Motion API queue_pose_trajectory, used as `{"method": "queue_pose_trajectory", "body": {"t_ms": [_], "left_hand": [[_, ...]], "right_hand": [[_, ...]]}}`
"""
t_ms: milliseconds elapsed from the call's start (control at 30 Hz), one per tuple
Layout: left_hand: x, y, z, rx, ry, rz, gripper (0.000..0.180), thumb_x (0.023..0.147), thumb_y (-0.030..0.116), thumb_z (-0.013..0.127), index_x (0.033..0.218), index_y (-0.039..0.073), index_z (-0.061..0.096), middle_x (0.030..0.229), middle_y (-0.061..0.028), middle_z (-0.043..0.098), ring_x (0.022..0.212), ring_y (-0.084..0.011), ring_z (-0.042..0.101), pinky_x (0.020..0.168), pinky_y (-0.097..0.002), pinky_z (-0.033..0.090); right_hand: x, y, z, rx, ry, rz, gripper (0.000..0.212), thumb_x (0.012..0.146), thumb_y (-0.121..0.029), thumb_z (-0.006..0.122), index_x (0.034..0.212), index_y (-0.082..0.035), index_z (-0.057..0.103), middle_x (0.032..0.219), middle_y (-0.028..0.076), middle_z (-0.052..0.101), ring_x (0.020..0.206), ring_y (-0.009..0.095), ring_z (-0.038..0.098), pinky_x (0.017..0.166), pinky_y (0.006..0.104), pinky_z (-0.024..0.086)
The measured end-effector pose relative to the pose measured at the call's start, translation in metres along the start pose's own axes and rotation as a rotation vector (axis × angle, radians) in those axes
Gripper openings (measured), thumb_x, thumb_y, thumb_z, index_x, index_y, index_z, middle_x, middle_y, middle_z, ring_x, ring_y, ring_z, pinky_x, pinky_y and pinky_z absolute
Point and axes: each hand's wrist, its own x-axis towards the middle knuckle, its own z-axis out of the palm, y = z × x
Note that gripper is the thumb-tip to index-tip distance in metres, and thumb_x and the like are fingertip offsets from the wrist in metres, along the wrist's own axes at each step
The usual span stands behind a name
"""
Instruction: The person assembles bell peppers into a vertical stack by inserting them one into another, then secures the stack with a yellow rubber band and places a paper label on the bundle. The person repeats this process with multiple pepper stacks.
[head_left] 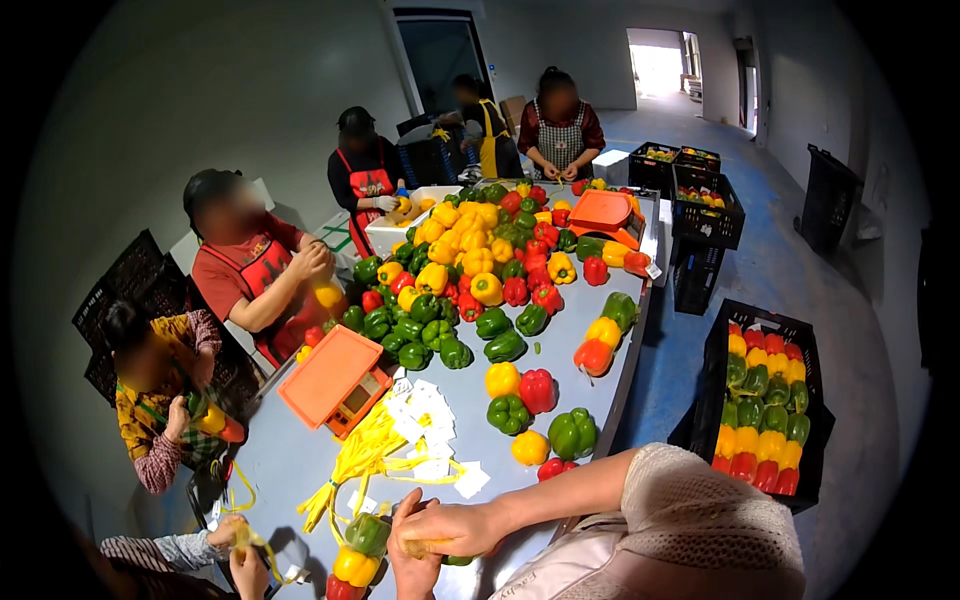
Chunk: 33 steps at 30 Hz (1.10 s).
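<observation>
My right hand (455, 528) reaches in from the right with its fingers curled in against my left hand (410, 560), near the table's front edge. Both hands are closed together around something; only a yellowish bit shows between them, and the rest is hidden. A bit of green pepper (458, 561) peeks out beneath my right hand. Just left of my hands lies a wrapped row of peppers (356, 567), green, yellow and red. Beyond them, a bundle of yellow tape strips (362, 447) rests beside a heap of white tags (428, 418).
A large pile of bell peppers (470, 240) covers the table's (450, 385) far half. Orange-topped scales (330, 375) stand left and at the far right. Loose peppers (573, 434) lie ahead of me. A black crate (765, 400) of packed peppers stands right. Several co-workers surround the table; one's hands (240, 550) are close left.
</observation>
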Motion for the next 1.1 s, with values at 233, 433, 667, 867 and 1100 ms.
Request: {"method": "queue_pose_trajectory", "body": {"t_ms": [233, 433, 667, 867, 1100], "left_hand": [[-0.009, -0.008, -0.001, 0.099, 0.022, 0.005, 0.047, 0.083, 0.015, 0.076, 0.121, -0.001, 0.054, 0.108, -0.0059, 0.062, 0.097, -0.0132, 0.06, 0.085, -0.0272, 0.049], [-0.01, 0.013, 0.01, 0.555, 0.065, 0.256, 0.025, 0.082, -0.003, 0.067, 0.105, -0.001, 0.059, 0.095, -0.0069, 0.057, 0.091, -0.0136, 0.056, 0.08, -0.0248, 0.047], [-0.011, 0.032, 0.045, 0.327, 0.299, 0.086, 0.009, 0.082, -0.002, 0.066, 0.089, -0.001, 0.061, 0.089, -0.0107, 0.055, 0.09, -0.0231, 0.054, 0.084, -0.033, 0.044], [-0.015, 0.02, 0.032, 0.587, 0.312, 0.21, 0.008, 0.081, -0.005, 0.063, 0.088, -0.001, 0.061, 0.087, -0.0126, 0.055, 0.087, -0.0252, 0.052, 0.08, -0.0352, 0.044], [-0.009, 0.018, 0.041, 0.574, 0.275, 0.23, 0.005, 0.083, -0.004, 0.064, 0.086, -0.001, 0.061, 0.087, -0.0127, 0.058, 0.086, -0.0259, 0.052, 0.08, -0.0361, 0.044]], "right_hand": [[-0.004, -0.007, -0.018, -0.47, 0.022, -0.139, 0.004, 0.088, -0.006, 0.052, 0.084, -0.005, 0.052, 0.083, 0.011, 0.052, 0.086, 0.029, 0.049, 0.081, 0.0381, 0.04], [-0.014, 0.0, -0.019, 0.368, 0.231, 0.329, 0.024, 0.104, -0.024, 0.044, 0.088, -0.007, 0.051, 0.079, -0.001, 0.046, 0.063, 0.011, 0.04, 0.058, 0.0264, 0.036], [-0.025, -0.011, -0.028, 1.156, 0.598, 0.684, 0.021, 0.107, -0.025, 0.039, 0.096, -0.01, 0.049, 0.08, -0.001, 0.045, 0.059, 0.005, 0.034, 0.048, 0.0197, 0.028], [-0.033, -0.01, -0.034, 0.79, 0.492, 0.445, 0.013, 0.104, -0.015, 0.045, 0.109, -0.005, 0.05, 0.098, 0.005, 0.058, 0.081, 0.014, 0.056, 0.064, 0.0241, 0.043], [-0.034, -0.018, -0.031, -0.605, 0.148, -0.155, 0.035, 0.087, -0.007, 0.06, 0.122, -0.003, 0.055, 0.105, 0.014, 0.06, 0.097, 0.032, 0.061, 0.083, 0.04, 0.05]]}}
